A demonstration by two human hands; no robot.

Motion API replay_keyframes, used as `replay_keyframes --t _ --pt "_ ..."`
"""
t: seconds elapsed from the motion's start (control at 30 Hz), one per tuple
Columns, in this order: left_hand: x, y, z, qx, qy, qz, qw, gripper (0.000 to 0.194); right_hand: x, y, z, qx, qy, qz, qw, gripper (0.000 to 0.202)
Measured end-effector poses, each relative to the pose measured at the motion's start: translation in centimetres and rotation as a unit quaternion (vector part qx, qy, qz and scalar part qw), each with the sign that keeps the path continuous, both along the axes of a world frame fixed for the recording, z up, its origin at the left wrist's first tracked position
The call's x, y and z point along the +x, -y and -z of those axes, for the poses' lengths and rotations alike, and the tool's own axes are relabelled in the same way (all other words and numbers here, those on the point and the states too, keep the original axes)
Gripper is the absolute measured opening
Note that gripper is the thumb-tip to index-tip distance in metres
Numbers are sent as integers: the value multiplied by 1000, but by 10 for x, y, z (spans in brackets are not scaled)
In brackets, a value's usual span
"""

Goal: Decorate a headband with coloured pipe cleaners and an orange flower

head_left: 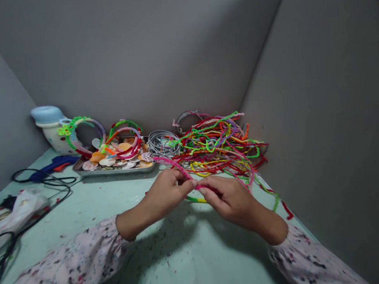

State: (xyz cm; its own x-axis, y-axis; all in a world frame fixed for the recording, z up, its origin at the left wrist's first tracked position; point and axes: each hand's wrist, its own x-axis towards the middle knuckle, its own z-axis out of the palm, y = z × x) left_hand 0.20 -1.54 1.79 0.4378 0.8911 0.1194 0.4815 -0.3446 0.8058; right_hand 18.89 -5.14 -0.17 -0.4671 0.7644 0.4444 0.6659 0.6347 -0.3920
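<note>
Both hands meet above the table, in front of a tangled heap of coloured pipe cleaners (216, 138). Between thumb and fingers, my left hand (168, 191) pinches a pink pipe cleaner (173, 163), whose free end reaches up and to the left. Close beside it, my right hand (229, 197) grips the same pink strand with thumb and forefinger. The fingers cover the part of the strand between the two hands. Under the hands, a green and yellow curved strand (196, 199) shows in part.
A metal tray (117, 170) of seashells stands at the back with pipe-cleaner-wrapped hoops (85, 122) on it. Coiled wire (164, 143) lies right of it. At left are a blue glue gun (52, 167), black cord (46, 215), plastic bag (28, 205) and blue-lidded container (53, 131). Walls rise behind and right.
</note>
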Motion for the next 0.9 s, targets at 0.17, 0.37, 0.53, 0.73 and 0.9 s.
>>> replay_keyframes --t 0.17,0.37,0.53,0.73,0.9 --pt "1 2 -3 -21 6 7 1000 23 -2 1 2 26 22 -9 999 15" --pt "-1 -1 0 -92 55 18 994 19 -1 3 5 99 66 -12 993 15" --pt "-3 -7 12 -142 115 41 982 13 -1 1 6 159 110 -16 981 17" --pt "-4 -8 17 -161 115 35 980 19 2 -1 9 190 111 -9 975 16" --pt "-1 -5 10 -126 111 8 986 23 0 -2 10 166 85 16 982 17"
